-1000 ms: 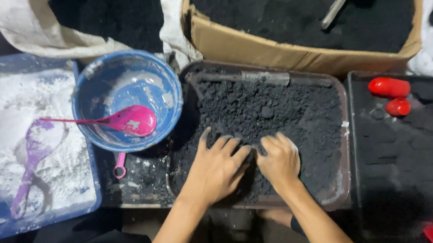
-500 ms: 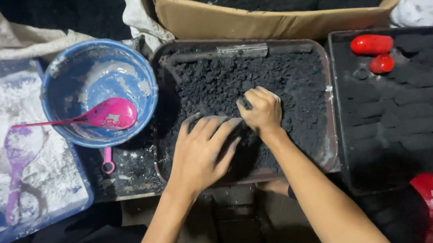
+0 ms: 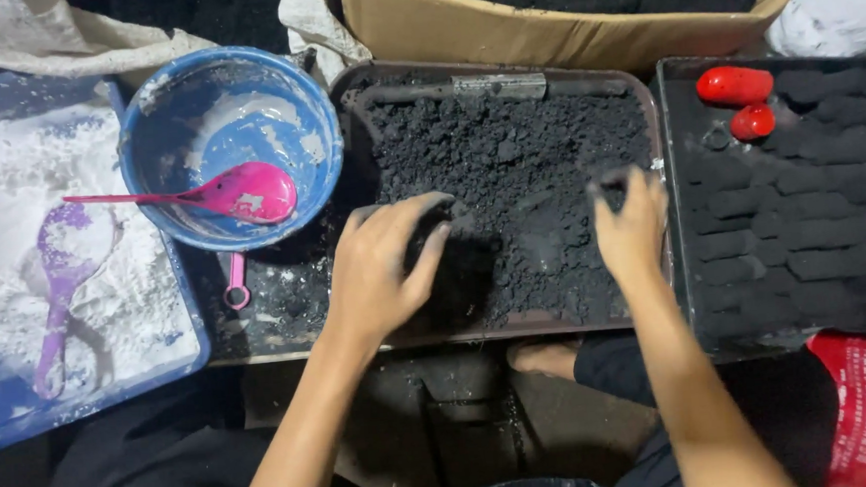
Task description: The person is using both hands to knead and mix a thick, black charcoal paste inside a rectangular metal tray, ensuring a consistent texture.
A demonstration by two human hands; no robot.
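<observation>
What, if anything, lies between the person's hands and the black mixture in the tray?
Nothing visible: the left hand and right hand both rest directly on the black mixture in the tray.

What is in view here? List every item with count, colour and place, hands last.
tray: 1, dark, centre, holds black crumbly powder
bowl: 1, blue, left of tray
scoop: 1, pink, in bowl
flat tray: 1, blue, far left, white powder
purple scoop: 1, in white powder
cardboard box: 1, brown, top
black tray: 1, right, dark moulded pieces
red pieces: 2, on black tray
left hand: grips black clump
right hand: pinches black powder
</observation>
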